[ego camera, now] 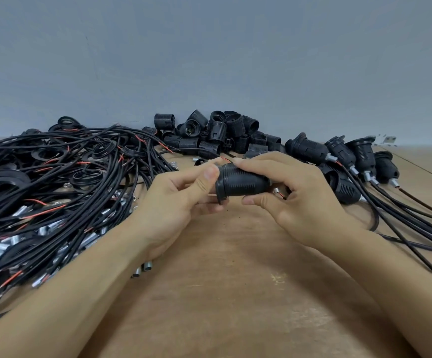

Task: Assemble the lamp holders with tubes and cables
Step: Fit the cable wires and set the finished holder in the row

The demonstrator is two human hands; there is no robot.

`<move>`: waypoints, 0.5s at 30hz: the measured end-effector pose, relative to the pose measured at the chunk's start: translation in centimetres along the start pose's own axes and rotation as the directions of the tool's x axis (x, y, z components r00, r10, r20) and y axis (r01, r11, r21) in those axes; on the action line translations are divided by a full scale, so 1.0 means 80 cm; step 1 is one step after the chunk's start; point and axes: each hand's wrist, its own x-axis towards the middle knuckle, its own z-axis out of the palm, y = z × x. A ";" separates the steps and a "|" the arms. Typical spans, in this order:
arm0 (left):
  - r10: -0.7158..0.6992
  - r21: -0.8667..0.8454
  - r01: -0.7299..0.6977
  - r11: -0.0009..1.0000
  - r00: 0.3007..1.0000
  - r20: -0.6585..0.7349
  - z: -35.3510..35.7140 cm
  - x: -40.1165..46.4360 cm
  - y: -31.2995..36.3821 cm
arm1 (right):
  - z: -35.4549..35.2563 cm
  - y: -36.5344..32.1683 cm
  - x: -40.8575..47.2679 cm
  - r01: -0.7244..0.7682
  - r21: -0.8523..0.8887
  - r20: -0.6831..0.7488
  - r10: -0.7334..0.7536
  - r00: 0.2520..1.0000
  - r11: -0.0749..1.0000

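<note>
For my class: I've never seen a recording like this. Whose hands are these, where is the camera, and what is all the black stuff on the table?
There is no machine here. A person wears a camera on the head, looking down at their own hands. The left hand and right hand together grip one black lamp holder. On the wooden table lie a tangle of black cables with rings and metal tubes on the left, a pile of loose holder shells at the back, and holders already fitted with cables on the right.
</note>
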 end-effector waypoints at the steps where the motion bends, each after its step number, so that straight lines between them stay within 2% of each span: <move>1: -0.027 -0.007 0.028 1.000 1.000 0.008 0.000 -0.001 0.001 | -0.001 0.000 0.000 0.011 -0.004 0.009 -0.011 1.000 1.000; 7: -0.200 -0.098 0.205 0.974 0.978 0.063 -0.006 -0.001 0.004 | -0.002 0.001 0.000 0.093 -0.078 0.054 -0.089 0.995 0.993; 15: -0.291 -0.138 0.297 0.945 0.955 0.059 -0.004 -0.003 0.003 | -0.004 -0.002 0.000 0.240 -0.222 0.112 -0.220 0.969 0.945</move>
